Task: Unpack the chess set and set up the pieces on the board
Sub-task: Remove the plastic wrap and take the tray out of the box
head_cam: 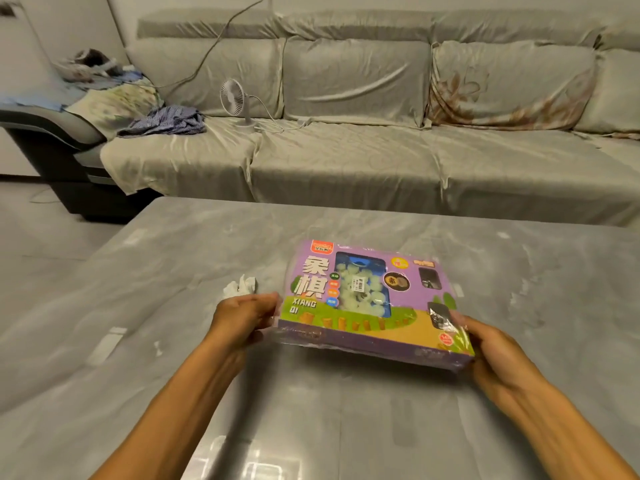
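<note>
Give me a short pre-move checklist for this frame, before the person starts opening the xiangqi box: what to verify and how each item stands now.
1. Both hands on the box: ok. The left hand grips the near left corner of the chess box, the right hand the near right corner.
2. Box supported: ok. It is tilted, near edge lifted off the table.
3. Plastic wrap removed: not ok. Shiny film still shows along the near edge.
4. Pieces contained: ok. Pale pieces show behind the window.
5. Space for the board: not ok. A crumpled tissue lies beside the left hand.
6. Board inside: cannot tell.
</note>
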Available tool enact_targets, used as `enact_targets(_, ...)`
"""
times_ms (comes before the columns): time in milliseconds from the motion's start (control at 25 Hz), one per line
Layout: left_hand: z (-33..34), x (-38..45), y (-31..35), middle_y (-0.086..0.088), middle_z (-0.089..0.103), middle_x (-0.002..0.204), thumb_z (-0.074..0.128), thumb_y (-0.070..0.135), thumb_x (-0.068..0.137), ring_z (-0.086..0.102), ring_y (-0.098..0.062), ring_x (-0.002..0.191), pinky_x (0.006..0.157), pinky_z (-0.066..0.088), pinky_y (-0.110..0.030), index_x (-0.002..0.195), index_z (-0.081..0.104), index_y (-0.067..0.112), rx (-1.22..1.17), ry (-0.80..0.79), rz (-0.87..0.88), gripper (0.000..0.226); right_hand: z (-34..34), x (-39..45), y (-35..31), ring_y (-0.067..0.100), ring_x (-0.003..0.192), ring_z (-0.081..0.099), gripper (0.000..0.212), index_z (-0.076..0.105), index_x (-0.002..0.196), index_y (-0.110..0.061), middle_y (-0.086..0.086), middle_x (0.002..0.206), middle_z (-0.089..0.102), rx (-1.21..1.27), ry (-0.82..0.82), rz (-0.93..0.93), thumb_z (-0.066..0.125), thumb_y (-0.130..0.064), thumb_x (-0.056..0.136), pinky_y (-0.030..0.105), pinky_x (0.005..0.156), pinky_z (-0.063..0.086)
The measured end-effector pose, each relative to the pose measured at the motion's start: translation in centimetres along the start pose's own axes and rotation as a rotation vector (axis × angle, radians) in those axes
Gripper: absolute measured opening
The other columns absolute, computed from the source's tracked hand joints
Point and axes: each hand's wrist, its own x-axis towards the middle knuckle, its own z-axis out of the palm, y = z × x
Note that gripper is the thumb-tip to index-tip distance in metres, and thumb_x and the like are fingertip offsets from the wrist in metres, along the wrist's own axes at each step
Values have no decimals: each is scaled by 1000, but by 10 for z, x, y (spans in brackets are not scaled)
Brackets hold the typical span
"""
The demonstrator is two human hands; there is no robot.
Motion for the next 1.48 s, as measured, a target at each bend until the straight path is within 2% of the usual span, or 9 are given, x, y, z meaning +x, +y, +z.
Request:
enact_targets(240, -6, -3, 10, -9, 74, 98, 63, 48, 84, 71, -26, 87, 82, 54, -39, 110, 65, 13, -56, -304, -76, 44, 5, -10, -2, 21, 68, 72, 27, 73, 91, -2, 14, 87, 75, 32, -98, -71, 66, -24, 77, 33, 58, 61)
enact_targets(480, -7, 6, 7, -16, 73, 81, 69, 9, 78, 70, -29, 69, 64, 57, -35, 95, 72, 1, -118, 10, 40, 18, 17, -13, 4, 20, 63, 71, 24, 69, 101, -8, 12, 87, 75, 5, -111, -20, 51, -22, 96, 29, 47, 55)
enact_targets(640, -17, 10, 14, -11, 72, 78, 65, 8, 84, 66, -20, 58, 63, 51, -29, 85, 70, 7, -232, 117, 109, 5, 7, -5, -1, 20, 68, 72, 23, 69, 104, -8, 11, 92, 75, 48, -56, -42, 55, -23, 92, 41, 63, 59)
enact_targets(760, -43, 14, 36, -4, 73, 88, 59, 9, 90, 69, -14, 68, 57, 50, -25, 96, 64, 15, -498, 211, 196, 10, 1, -3, 0, 17, 64, 72, 21, 68, 103, -11, 7, 85, 76, 62, -1, -5, 57, -23, 91, 37, 59, 59)
enact_targets(920, -112, 45, 48, 0, 70, 97, 73, 16, 65, 67, -9, 80, 69, 54, -17, 118, 60, 17, -1159, -18, 303, 55, 7, -1, 15, 17, 62, 72, 19, 68, 98, -7, 9, 80, 75, -12, -6, 42, 57, -21, 92, 33, 54, 59)
enact_targets(1000, -129, 56, 40, -4, 67, 102, 72, 8, 64, 67, -10, 75, 53, 50, -13, 127, 56, 16, -1307, -22, 298, 66, 11, -4, 19, 17, 62, 72, 19, 69, 96, -5, 10, 80, 75, -52, -19, 35, 56, -19, 92, 32, 55, 58)
enact_targets(1160, -120, 66, 21, -2, 57, 70, 56, 3, 85, 52, -11, 39, 37, 37, -20, 94, 61, 13, -779, 477, 15, 14, 16, -8, 19, 17, 61, 72, 21, 71, 92, -4, 11, 79, 75, -66, -27, 45, 55, -18, 93, 30, 52, 59)
enact_targets(1280, -108, 67, 12, -6, 45, 65, 45, -6, 80, 36, -15, 44, 36, 28, -17, 105, 56, 8, -412, 494, -90, 31, 16, -8, 18, 18, 61, 72, 24, 73, 89, -4, 11, 80, 75, -76, -23, 52, 55, -18, 93, 30, 50, 58)
enact_targets(1480, -106, 67, 2, 5, 43, 133, 57, -1, 77, 59, -22, 100, 87, 52, -33, 147, 26, 22, -165, 558, 150, 79, 15, -7, 19, 18, 63, 72, 21, 68, 98, -4, 12, 82, 75, -102, -22, 56, 54, -20, 94, 33, 56, 59)
